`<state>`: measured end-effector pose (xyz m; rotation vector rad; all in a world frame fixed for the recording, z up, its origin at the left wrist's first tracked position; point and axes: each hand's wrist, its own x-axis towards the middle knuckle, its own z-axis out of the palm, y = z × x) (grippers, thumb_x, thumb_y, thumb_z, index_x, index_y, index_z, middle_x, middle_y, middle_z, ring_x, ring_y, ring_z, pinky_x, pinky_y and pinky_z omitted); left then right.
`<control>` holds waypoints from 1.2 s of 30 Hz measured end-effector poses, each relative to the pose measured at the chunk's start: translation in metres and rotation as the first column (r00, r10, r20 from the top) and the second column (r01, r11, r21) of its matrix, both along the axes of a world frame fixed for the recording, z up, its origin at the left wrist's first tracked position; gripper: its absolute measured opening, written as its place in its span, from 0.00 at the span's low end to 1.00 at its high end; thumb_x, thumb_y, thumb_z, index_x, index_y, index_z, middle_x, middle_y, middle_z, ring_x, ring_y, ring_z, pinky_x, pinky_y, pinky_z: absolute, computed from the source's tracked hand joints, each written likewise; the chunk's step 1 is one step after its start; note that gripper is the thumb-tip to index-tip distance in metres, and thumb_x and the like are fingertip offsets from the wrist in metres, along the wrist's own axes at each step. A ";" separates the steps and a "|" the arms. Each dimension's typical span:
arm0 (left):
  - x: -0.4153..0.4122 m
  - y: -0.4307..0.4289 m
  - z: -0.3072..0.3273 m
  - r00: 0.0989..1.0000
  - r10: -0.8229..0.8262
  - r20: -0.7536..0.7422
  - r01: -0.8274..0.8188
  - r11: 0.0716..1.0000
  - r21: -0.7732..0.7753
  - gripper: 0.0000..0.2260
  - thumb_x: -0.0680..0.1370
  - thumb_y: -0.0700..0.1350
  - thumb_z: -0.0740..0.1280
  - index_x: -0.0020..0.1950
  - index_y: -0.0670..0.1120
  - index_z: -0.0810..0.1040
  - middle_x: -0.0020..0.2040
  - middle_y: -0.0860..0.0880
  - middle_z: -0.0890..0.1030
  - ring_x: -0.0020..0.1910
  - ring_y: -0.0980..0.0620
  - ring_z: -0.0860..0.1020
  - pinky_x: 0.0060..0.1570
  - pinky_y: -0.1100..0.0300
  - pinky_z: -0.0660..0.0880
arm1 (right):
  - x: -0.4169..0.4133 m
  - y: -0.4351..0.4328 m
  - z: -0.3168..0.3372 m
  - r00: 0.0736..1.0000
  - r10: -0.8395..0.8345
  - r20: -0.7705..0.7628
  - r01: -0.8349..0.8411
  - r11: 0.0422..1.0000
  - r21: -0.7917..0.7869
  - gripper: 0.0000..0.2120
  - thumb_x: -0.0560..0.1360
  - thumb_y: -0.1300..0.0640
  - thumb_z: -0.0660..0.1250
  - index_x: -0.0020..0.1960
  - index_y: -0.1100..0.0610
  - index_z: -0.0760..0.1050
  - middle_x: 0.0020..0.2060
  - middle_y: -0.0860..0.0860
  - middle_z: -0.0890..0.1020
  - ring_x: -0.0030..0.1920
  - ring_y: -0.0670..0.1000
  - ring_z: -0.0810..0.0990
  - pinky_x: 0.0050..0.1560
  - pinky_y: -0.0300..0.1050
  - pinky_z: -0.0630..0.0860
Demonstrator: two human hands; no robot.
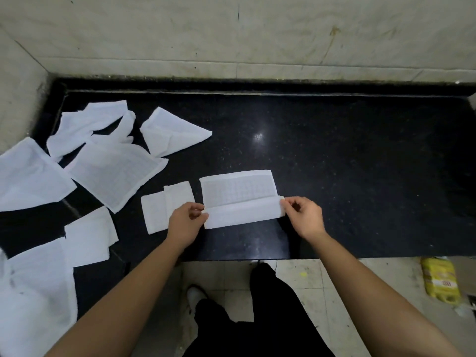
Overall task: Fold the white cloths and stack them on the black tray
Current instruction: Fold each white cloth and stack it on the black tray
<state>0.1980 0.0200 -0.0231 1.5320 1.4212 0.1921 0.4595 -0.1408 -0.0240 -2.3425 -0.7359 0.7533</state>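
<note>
A white cloth lies flat on the black countertop, its near edge turned up and over in a fold. My left hand pinches the left end of that folded edge. My right hand pinches the right end. Just left of it sits a folded white cloth, partly under my left hand. No black tray shows in this view.
Several loose white cloths are scattered over the left part of the counter, one hanging over the front-left edge. A tiled wall backs the counter. Below are floor tiles, my dark-trousered legs and a yellow packet.
</note>
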 end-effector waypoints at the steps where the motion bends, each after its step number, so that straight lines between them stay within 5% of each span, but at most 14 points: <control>1: 0.005 0.007 0.000 0.999 0.043 0.011 -0.043 0.999 -0.011 0.08 0.76 0.44 0.74 0.54 0.47 0.80 0.49 0.49 0.81 0.49 0.53 0.79 0.53 0.58 0.75 | 0.005 0.010 0.000 0.998 -0.047 -0.043 0.048 0.999 0.016 0.08 0.77 0.46 0.70 0.50 0.50 0.84 0.46 0.49 0.83 0.46 0.50 0.81 0.51 0.44 0.77; 6: 0.029 0.041 -0.006 0.981 0.189 0.042 -0.189 0.982 0.001 0.08 0.74 0.44 0.75 0.51 0.45 0.81 0.47 0.47 0.83 0.48 0.50 0.81 0.52 0.59 0.76 | 0.023 0.052 -0.002 0.975 -0.156 -0.157 0.159 0.987 0.011 0.05 0.76 0.47 0.71 0.44 0.47 0.82 0.40 0.47 0.83 0.40 0.48 0.79 0.46 0.40 0.75; 20: 0.052 0.078 -0.027 0.985 0.136 -0.104 -0.118 0.980 0.160 0.08 0.77 0.46 0.72 0.53 0.45 0.80 0.45 0.52 0.80 0.46 0.55 0.78 0.49 0.63 0.71 | 0.043 0.103 -0.024 0.999 0.004 -0.051 -0.010 0.992 -0.126 0.10 0.79 0.45 0.65 0.48 0.50 0.80 0.40 0.46 0.81 0.44 0.49 0.80 0.45 0.43 0.76; 25: 0.051 0.076 -0.034 0.990 0.113 -0.083 -0.091 0.969 0.232 0.09 0.77 0.47 0.71 0.56 0.46 0.79 0.44 0.51 0.80 0.43 0.54 0.77 0.52 0.54 0.77 | 0.041 0.102 -0.027 0.998 0.051 0.026 -0.047 0.990 -0.132 0.11 0.79 0.47 0.65 0.57 0.53 0.78 0.51 0.53 0.81 0.50 0.52 0.80 0.50 0.46 0.77; 28: 0.050 0.069 -0.036 0.976 0.019 -0.216 0.077 0.900 0.428 0.17 0.79 0.49 0.69 0.65 0.45 0.75 0.57 0.44 0.76 0.50 0.47 0.77 0.50 0.51 0.77 | 0.031 0.102 -0.021 0.965 0.176 0.196 -0.152 0.980 -0.133 0.17 0.81 0.51 0.63 0.68 0.56 0.71 0.60 0.56 0.75 0.55 0.56 0.78 0.54 0.50 0.76; 31: 0.051 0.057 -0.038 0.915 -0.202 -0.349 0.394 0.633 0.667 0.19 0.81 0.50 0.62 0.68 0.41 0.73 0.61 0.38 0.74 0.55 0.39 0.76 0.54 0.45 0.76 | 0.013 0.104 -0.019 0.800 0.384 0.460 -0.377 0.919 -0.113 0.21 0.82 0.53 0.60 0.73 0.59 0.69 0.70 0.59 0.71 0.67 0.60 0.73 0.65 0.56 0.71; 33: 0.055 0.048 -0.042 0.804 -0.363 -0.471 0.594 0.527 0.607 0.23 0.82 0.51 0.56 0.74 0.42 0.68 0.72 0.37 0.69 0.68 0.37 0.70 0.65 0.42 0.69 | -0.001 0.110 -0.020 0.726 0.510 0.461 -0.507 0.850 -0.143 0.24 0.84 0.51 0.56 0.78 0.58 0.62 0.78 0.60 0.61 0.77 0.60 0.60 0.75 0.58 0.60; 36: 0.056 0.042 -0.052 0.635 -0.470 -0.614 0.763 0.506 0.402 0.28 0.83 0.57 0.47 0.80 0.44 0.54 0.81 0.41 0.53 0.80 0.42 0.52 0.75 0.40 0.55 | -0.023 0.118 -0.035 0.598 0.697 0.395 -0.632 0.713 -0.302 0.29 0.85 0.44 0.45 0.81 0.56 0.49 0.81 0.58 0.44 0.81 0.57 0.40 0.79 0.59 0.43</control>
